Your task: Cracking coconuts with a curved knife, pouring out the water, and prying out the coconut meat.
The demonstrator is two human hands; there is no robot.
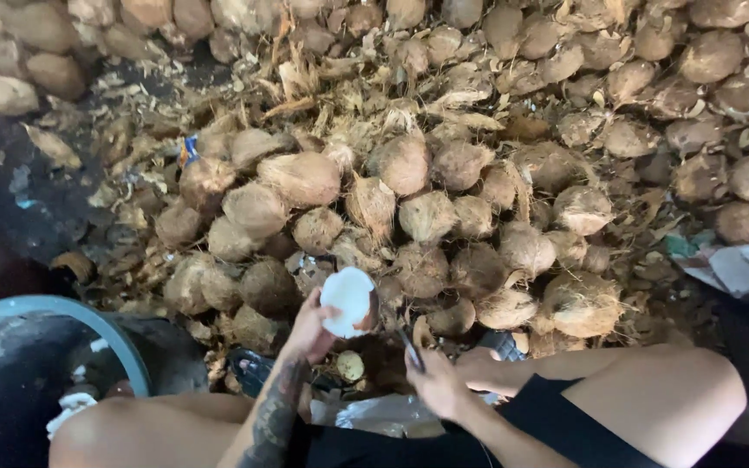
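My left hand (309, 329) holds a coconut (348, 300) whose brown skin is mostly pared off, showing white flesh, in front of my knees. My right hand (437, 381) grips a small dark knife (411, 349), blade pointing up toward the coconut, a short gap apart from it. A small round pale piece (350, 365) lies on the ground below the coconut. My bare legs frame the bottom of the view.
A big heap of several brown husked coconuts (426, 217) with loose fibre fills the ground ahead. A round dark tub with a blue-grey rim (71, 312) stands at my left. Crumpled white plastic (739, 264) lies at right; a sandal (249, 368) is under my arm.
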